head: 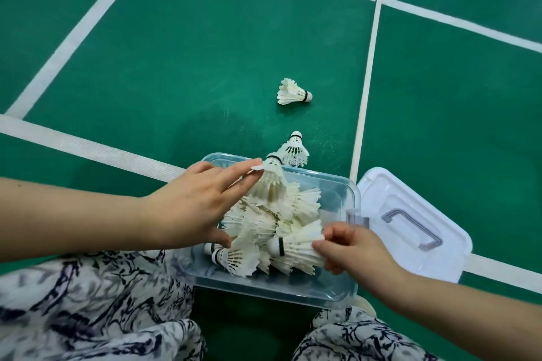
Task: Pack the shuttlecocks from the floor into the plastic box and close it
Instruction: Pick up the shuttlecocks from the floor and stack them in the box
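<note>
A clear plastic box [349,193] stands open on the green floor between my knees, holding a pile of several white feather shuttlecocks [264,223]. My left hand [193,205] lies over the pile's left side with straight fingers touching an upright shuttlecock [271,182] at the top. My right hand [352,249] pinches the feather skirt of a shuttlecock [296,249] lying on its side in the box, cork to the left. Two shuttlecocks remain on the floor: one [294,151] just beyond the box's far rim, another [293,92] farther out.
The box's white lid [410,231] with a grey handle lies flat on the floor right of the box. White court lines cross the green floor. My patterned trouser legs [88,308] fill the bottom of the view.
</note>
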A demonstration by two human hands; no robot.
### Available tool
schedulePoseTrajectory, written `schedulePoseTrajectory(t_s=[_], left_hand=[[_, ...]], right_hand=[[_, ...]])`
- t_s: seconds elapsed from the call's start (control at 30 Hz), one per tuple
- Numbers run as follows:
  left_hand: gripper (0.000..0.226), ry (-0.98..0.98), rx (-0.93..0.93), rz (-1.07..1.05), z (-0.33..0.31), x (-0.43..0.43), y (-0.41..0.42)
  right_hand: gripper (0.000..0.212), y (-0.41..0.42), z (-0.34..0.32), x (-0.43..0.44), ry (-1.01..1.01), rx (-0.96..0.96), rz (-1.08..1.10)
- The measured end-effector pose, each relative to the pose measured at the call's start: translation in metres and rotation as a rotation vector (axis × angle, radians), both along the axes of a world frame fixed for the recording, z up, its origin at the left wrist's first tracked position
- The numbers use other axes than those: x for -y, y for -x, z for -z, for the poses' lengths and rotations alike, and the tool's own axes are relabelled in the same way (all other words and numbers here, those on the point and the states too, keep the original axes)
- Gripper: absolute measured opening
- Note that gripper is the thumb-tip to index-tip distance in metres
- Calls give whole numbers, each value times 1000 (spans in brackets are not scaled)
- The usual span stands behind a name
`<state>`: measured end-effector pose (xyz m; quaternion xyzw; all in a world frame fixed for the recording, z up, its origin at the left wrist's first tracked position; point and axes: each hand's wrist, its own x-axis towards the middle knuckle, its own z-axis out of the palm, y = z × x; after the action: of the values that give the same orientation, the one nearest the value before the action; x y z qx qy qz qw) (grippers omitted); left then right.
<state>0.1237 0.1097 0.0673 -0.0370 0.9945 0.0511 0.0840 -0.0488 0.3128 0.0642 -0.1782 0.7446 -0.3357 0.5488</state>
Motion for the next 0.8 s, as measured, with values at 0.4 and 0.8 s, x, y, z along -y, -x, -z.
schedulePoseTrajectory(t_s=[0.4, 0.8], left_hand=[[61, 119, -81, 111, 10, 1, 11], [53, 187, -124, 190, -3, -11, 11]], right_hand=[[25, -51, 35, 40, 53, -479, -857], [24, -13, 11, 33, -118, 302, -203]])
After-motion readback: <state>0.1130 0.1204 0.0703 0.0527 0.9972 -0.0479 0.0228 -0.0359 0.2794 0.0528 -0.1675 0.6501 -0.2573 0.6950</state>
